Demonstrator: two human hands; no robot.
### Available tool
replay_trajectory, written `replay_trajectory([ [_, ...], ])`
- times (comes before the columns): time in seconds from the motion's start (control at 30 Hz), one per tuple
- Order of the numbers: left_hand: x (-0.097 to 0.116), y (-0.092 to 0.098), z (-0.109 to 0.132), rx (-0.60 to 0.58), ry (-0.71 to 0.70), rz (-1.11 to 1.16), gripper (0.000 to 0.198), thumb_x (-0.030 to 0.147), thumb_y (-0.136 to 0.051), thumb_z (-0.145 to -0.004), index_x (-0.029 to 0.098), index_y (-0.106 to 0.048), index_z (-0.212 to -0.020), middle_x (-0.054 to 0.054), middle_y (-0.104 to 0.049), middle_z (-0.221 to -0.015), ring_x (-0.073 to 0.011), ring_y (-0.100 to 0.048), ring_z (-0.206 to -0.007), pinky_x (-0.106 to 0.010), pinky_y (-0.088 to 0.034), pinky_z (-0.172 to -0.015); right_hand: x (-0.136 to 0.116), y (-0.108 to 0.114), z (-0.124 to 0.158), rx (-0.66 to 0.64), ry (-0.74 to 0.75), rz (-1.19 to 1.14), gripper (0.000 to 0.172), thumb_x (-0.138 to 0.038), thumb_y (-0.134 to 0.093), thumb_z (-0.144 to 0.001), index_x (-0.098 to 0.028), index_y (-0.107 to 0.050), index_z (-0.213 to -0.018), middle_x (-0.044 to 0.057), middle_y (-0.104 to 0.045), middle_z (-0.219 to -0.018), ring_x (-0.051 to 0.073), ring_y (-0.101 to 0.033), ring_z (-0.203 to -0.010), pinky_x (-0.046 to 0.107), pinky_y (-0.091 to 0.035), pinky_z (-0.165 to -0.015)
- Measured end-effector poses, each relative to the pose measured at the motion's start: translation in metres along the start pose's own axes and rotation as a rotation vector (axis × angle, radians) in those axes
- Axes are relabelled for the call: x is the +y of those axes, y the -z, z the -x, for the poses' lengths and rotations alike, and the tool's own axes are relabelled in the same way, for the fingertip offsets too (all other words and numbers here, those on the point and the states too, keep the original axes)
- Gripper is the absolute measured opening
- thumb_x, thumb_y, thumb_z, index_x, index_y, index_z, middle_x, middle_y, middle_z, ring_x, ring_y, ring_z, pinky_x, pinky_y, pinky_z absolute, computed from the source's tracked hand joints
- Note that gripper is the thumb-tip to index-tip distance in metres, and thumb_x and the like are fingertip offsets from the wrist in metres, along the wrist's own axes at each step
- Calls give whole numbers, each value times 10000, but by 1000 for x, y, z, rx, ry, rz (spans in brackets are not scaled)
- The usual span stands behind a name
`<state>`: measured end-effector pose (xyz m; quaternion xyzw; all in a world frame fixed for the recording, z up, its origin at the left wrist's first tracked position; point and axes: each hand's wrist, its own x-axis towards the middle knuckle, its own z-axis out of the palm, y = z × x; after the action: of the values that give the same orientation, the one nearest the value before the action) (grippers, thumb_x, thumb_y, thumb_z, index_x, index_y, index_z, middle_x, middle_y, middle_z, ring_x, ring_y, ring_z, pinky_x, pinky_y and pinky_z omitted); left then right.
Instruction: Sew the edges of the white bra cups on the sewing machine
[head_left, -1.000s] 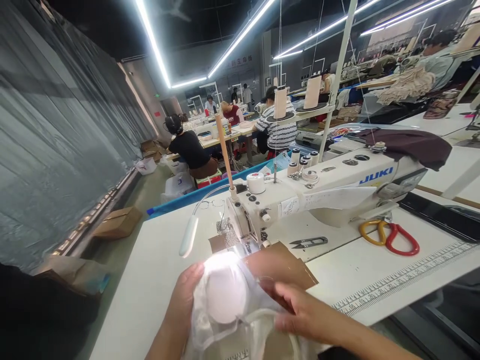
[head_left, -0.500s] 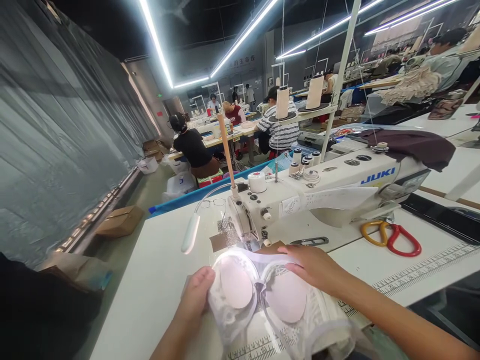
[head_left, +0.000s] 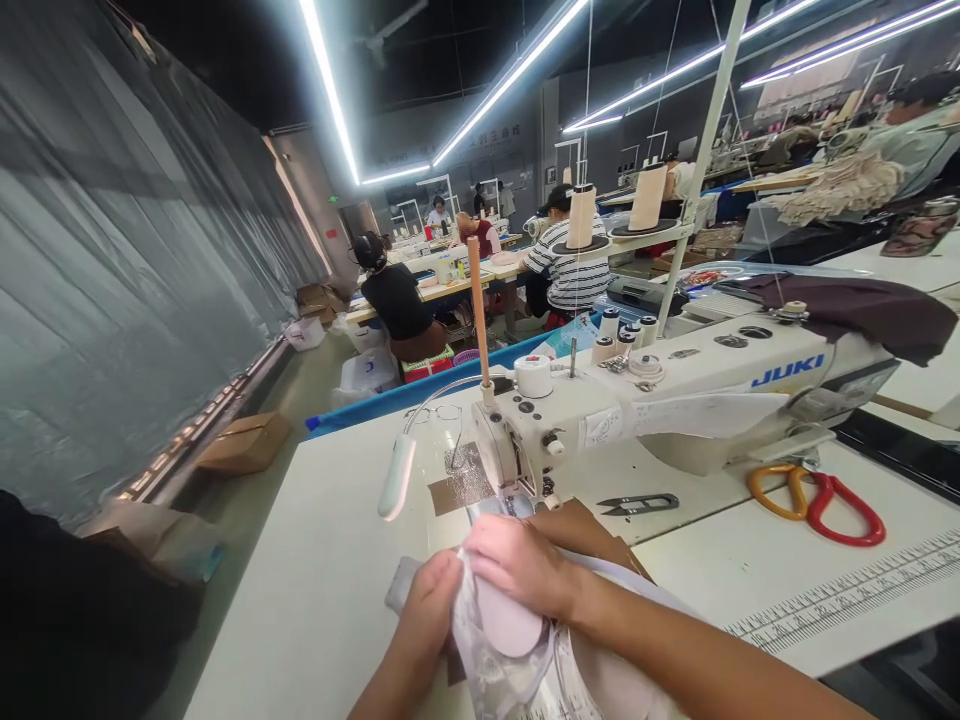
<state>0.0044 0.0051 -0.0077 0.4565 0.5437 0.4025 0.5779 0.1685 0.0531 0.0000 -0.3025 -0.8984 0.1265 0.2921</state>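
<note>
1. Head view, the hands. The left hand (head_left: 429, 612) is clenched on the left edge of a white garment (head_left: 504, 640), with the thumb on top of the cloth. The right hand (head_left: 517, 565) is touching the left, its fingers curled down over the garment's top edge and grasping the cloth.
2. Head view, the garment. It lies bunched between the two hands at the near edge of the table (head_left: 315, 590). A round padded cup shows just below the right hand's fingers. The rest trails toward the person, under the right forearm.
3. Just beyond the right hand lies a sheet of brown card (head_left: 594, 528), flat on the table. Its near part is hidden by the hand and wrist.
4. Straight beyond both hands stands the sewing machine (head_left: 675, 400), its needle end nearest the knuckles.
5. To the right of the right hand lie black thread snips (head_left: 639, 503). Farther right, well apart, are scissors (head_left: 817, 497) with one yellow and one red handle. A printed ruler (head_left: 847, 592) runs along the table edge on that side.
6. Beyond the left hand a white lamp (head_left: 397, 476) hangs on a bent neck.
7. A dark cloth (head_left: 862, 305) is draped over the machine's far right end. Two thread cones (head_left: 581, 215) stand on a rack above it.
8. Far beyond the hands, other people (head_left: 395, 297) sit at other tables. A cardboard box (head_left: 244, 442) lies on the floor, far to the left.
</note>
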Motion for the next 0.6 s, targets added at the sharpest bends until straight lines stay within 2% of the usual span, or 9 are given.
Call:
replay_trajectory([
  [0.13,1,1,2,-43,-11,-11,369,519,-529,-791,165,-499,-692,46,-418,-558,-84,-315,-463,-197,-240,-418,6,-9,-3,23,70,31,287,-242,-406,-929,-162,-618,-754,31,-549,-739,134,-499,-670,246,-418,-633],
  [0.23,1,4,3,-75,24,-31,360,508,-478,-827,160,-527,-750,56,-387,-532,-81,-288,-410,-201,-210,-364,7,-12,-2,45,114,42,314,-252,-375,-947,-163,-623,-777,32,-553,-729,133,-494,-668,247,-412,-630],
  [0.3,0,5,4,-84,31,-41,347,479,-458,-848,153,-556,-784,54,-393,-533,-86,-305,-413,-203,-243,-369,8,-15,-2,63,130,44,313,-252,-372,-949,-161,-621,-784,29,-551,-717,130,-492,-662,243,-412,-629],
  [0.4,0,7,4,-83,-58,-34,275,381,-470,-868,147,-602,-807,17,-496,-623,-123,-446,-581,-223,-390,-547,9,-17,-2,95,125,50,315,-238,-366,-946,-157,-612,-765,28,-540,-706,125,-484,-640,235,-404,-607],
  [0.47,1,7,5,-85,-118,-34,250,342,-468,-874,151,-621,-824,-8,-555,-704,-153,-485,-712,-250,-413,-682,8,-17,-2,114,119,57,308,-228,-365,-939,-159,-604,-757,25,-530,-706,122,-476,-624,229,-387,-576],
  [0.6,1,6,7,-93,-159,-80,280,352,-451,-887,145,-634,-840,-22,-570,-720,-170,-478,-733,-265,-401,-704,3,-14,-1,132,130,68,321,-222,-348,-927,-164,-578,-711,20,-504,-700,114,-448,-580,227,-343,-523],
])
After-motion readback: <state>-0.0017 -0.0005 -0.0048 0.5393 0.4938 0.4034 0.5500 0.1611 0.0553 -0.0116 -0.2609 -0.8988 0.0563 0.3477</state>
